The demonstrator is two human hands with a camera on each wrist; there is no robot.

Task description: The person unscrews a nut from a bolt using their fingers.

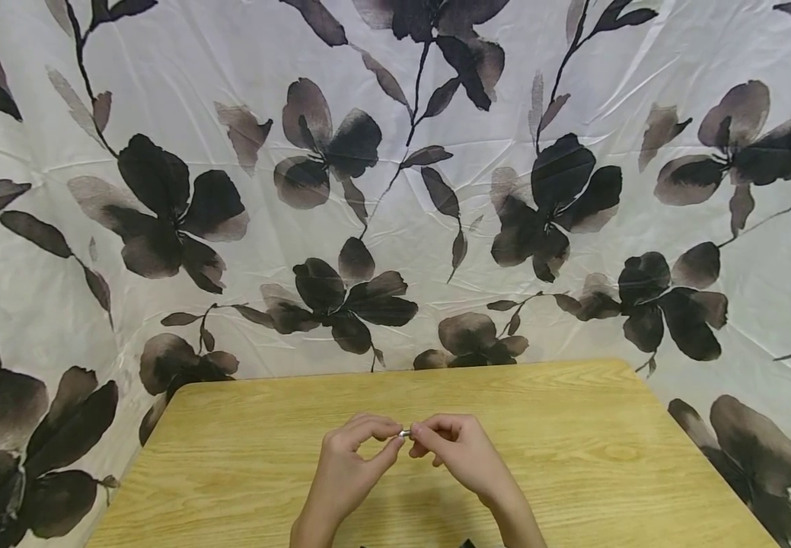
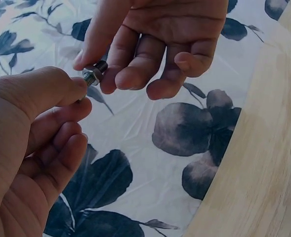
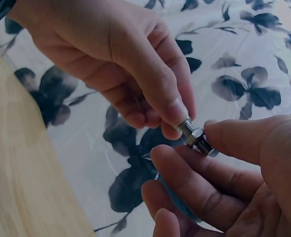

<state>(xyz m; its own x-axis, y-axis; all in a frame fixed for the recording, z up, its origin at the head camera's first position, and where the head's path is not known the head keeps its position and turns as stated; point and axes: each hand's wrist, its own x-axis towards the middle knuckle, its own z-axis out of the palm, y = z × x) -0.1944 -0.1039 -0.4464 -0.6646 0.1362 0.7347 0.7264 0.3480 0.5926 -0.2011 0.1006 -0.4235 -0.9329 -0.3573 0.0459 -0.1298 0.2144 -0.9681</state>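
Because the left hand [image 1: 347,464] and right hand [image 1: 467,455] pinched the bolt [image 3: 204,144] at opposite ends, with the nut [image 3: 194,136] between their grips, a slackened pinch or sudden tilt risked dropping both onto the table [image 1: 231,457] below.

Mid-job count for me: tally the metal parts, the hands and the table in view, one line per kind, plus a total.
Threaded bolt: 1
Hex nut, on the bolt: 1
Hands: 2, left hand and right hand
Wooden table: 1
Total: 5
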